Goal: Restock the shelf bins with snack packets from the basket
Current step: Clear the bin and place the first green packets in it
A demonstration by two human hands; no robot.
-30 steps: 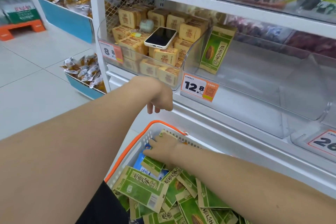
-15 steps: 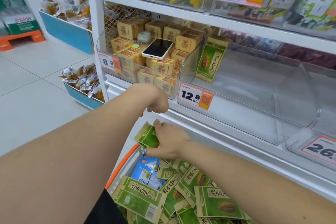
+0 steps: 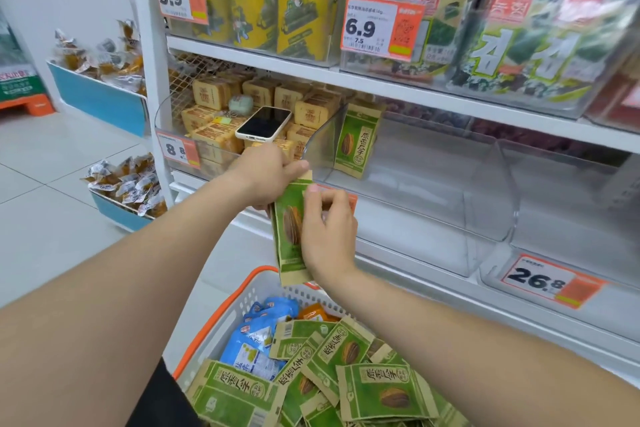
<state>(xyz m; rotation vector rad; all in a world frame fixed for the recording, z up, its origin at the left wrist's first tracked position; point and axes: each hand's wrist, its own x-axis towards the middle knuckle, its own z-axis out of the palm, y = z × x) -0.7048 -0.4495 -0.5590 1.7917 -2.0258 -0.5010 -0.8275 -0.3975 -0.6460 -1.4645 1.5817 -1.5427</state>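
Both hands hold one green sunflower-seed packet [image 3: 290, 236] upright in front of the shelf edge, above the basket. My left hand [image 3: 266, 177] pinches its top corner, and my right hand [image 3: 327, 229] grips its right side. A matching green packet [image 3: 356, 142] stands against the left wall of the clear bin [image 3: 433, 191], which is otherwise bare. Below, the white basket with an orange rim [image 3: 221, 315] holds several more green packets [image 3: 377, 388] and blue packets [image 3: 256, 336].
A phone [image 3: 264, 123] lies on tan boxes [image 3: 214, 128] in the bin to the left. Price tags read 8.8 [image 3: 177, 149] and 26.8 [image 3: 543, 279]. Seaweed packs [image 3: 519, 28] and yellow boxes [image 3: 273, 7] fill the upper shelf. Side bins with wrapped snacks [image 3: 128, 184] stand left.
My right hand lifted a green packet out of the basket up to shelf height. My left hand moved over and took hold of its top. The camera tilted upward.
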